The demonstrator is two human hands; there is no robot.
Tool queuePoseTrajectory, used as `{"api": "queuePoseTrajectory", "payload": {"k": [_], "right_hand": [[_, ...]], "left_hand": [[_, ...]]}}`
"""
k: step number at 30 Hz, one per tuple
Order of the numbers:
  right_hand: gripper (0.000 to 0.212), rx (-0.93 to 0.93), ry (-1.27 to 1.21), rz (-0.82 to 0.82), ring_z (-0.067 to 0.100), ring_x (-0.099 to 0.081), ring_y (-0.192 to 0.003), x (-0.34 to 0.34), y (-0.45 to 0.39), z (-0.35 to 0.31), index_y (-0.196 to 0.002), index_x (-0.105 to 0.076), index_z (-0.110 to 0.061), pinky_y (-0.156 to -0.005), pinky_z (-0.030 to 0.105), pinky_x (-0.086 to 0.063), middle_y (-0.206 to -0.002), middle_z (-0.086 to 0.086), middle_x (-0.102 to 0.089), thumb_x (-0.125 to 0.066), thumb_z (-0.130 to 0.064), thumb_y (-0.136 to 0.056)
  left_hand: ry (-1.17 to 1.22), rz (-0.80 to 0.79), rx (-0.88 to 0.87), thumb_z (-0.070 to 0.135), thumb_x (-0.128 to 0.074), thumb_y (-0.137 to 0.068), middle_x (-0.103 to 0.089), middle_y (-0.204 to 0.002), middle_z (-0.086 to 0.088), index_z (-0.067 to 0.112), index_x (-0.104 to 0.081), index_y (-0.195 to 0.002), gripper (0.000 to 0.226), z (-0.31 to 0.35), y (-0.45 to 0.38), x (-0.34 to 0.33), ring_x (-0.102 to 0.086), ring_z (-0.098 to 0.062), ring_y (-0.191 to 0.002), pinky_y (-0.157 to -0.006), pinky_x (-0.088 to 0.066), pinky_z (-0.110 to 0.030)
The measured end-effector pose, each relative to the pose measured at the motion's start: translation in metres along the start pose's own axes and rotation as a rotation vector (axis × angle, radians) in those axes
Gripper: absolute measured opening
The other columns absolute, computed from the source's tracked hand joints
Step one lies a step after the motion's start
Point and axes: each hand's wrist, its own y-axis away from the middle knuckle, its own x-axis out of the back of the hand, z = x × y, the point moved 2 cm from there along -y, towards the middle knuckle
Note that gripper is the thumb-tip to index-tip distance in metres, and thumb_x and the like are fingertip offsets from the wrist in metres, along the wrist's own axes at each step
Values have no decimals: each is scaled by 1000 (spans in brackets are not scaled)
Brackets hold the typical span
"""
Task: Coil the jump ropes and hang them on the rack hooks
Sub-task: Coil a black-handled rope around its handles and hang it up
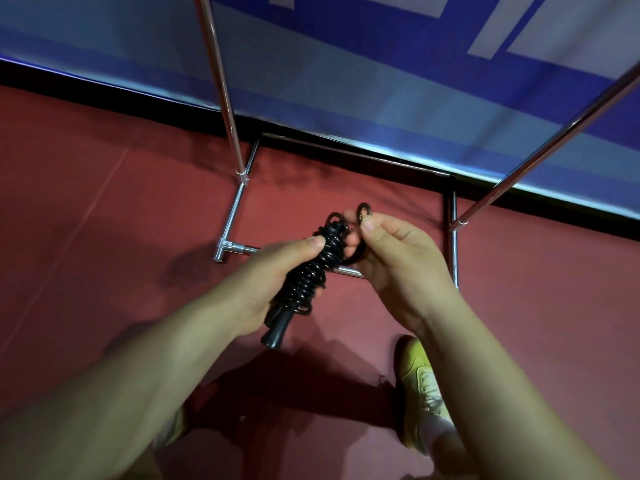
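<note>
While we look down from head height, we record one black rubbery jump rope (313, 271), wound into a tight spiral bundle and held in mid-air above the dark red floor (104, 202), in front of the rack's base. Its two black handles (275, 327) point down and toward us out of the bundle's lower end.

Left hand (273, 278): its grip is closed round the middle of the bundle, the thumb lying along the upper coils.

Right hand (394, 258): its grip pinches a loose loop of the same rope at the bundle's top end; a small curl of cord (365, 211) stands up above the fingertips.

Polished chrome tube rack (228, 109): two slanted uprights rise out of view at the top, joined to a rectangular base frame that rests on the floor against the wall. We see no part of the rope touching it.

Blue and pale grey wall banner (346, 64): behind the rack, meeting the floor's far edge along a black skirting strip.

Yellow laced shoe (420, 382): on the floor below the right forearm.
</note>
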Motion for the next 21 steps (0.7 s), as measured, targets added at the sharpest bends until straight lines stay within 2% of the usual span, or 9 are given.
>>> {"api": "queuePoseTrajectory", "payload": {"k": [2,5,8,10,12,14,16,18,21], "right_hand": [[24,-75,57,-74,12,-55,-62,4,1,-4,-95,-65,-5,-76,29,-53,-63,-1,-59,-57,-20,-79],[13,-125,210,-163,11,-56,-67,13,4,-9,-91,-67,-12,-78,29,-47,-66,-3,-60,-57,-19,-88],[15,-83,339,-257,13,-59,-78,18,7,-12,-87,-69,-20,-81,27,-50,-73,-2,-60,-55,-21,-87],[19,-34,354,-295,17,-61,-82,20,9,-14,-88,-71,-21,-86,31,-51,-78,1,-61,-53,-20,-86],[18,23,362,-315,20,-62,-81,21,12,-15,-95,-69,-16,-84,31,-51,-81,5,-61,-53,-15,-87],[18,65,377,-325,22,-61,-80,22,13,-15,-100,-65,-10,-81,30,-51,-83,8,-61,-53,-13,-87],[20,74,390,-335,22,-60,-82,22,12,-14,-103,-65,-9,-83,32,-51,-84,8,-62,-58,-17,-86],[26,88,407,-355,22,-61,-84,22,12,-15,-106,-65,-9,-84,32,-51,-84,6,-64,-64,-21,-84],[23,127,426,-432,9,-62,-79,15,15,-17,-106,-64,-7,-79,22,-50,-80,-4,-67,-57,-16,-86]], "left_hand": [[18,6,21,40,-61,-61,-61,-61,-3,11,-63,-79,34,-3,0,-2,-56,-15,-49,-48,-47,-24],[-15,-17,28,38,-63,-65,-62,-63,-1,11,-58,-86,35,-4,1,-4,-58,-14,-53,-48,-47,-25],[-27,-35,19,40,-73,-72,-71,-84,-7,6,-59,-102,47,-4,0,-3,-68,-21,-67,-48,-47,-26],[-12,-65,31,41,-63,-71,-73,-96,-9,2,-56,-111,56,-4,1,-3,-70,-27,-76,-50,-47,-26],[-9,-96,42,44,-63,-76,-73,-98,-12,2,-55,-116,59,-2,2,-3,-70,-28,-74,-52,-47,-26],[-19,-110,29,46,-63,-81,-72,-95,-11,7,-53,-122,58,-1,3,-3,-68,-27,-71,-52,-46,-25],[-32,-122,11,43,-58,-74,-72,-92,-9,25,-50,-127,57,1,5,-4,-67,-28,-70,-50,-47,-26],[-20,-134,12,42,-62,-76,-72,-90,-8,38,-51,-125,50,1,6,-4,-67,-27,-68,-49,-48,-25],[31,-146,49,46,-62,-76,-68,-79,-7,20,-67,-99,35,2,8,-4,-62,-23,-55,-44,-42,-23]]}}
